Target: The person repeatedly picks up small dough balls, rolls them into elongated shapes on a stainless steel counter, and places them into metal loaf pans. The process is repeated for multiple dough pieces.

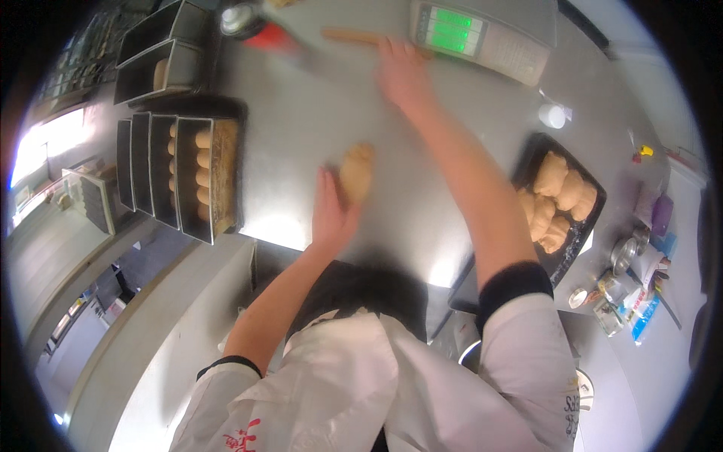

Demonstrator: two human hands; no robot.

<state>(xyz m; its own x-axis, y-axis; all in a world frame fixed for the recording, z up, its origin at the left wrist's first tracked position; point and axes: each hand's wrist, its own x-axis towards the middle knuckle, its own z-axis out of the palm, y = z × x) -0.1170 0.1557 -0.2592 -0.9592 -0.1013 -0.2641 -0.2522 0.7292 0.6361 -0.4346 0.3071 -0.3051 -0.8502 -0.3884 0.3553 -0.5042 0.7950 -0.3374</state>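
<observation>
A flattened oblong piece of dough [357, 172] lies on the metal worktable [294, 130] in front of me. My left hand [333, 217] rests along its left side and near end, fingers straight and thumb apart, touching it without a visible grip. Farther off, my right arm stretches to a wooden rolling pin [349, 35]. The fingers of my right hand [404, 70] lie over the pin and hide part of it. Just beyond that hand is a digital scale [491, 42] with a lit green display.
At left, metal loaf tins [195, 186] stand side by side, some holding dough rolls [203, 158]; more tins [158, 51] sit behind. A red bottle [271, 39] is at the back. On the right are a dark tray [582, 248] of dough pieces [570, 189] and a white container [552, 116].
</observation>
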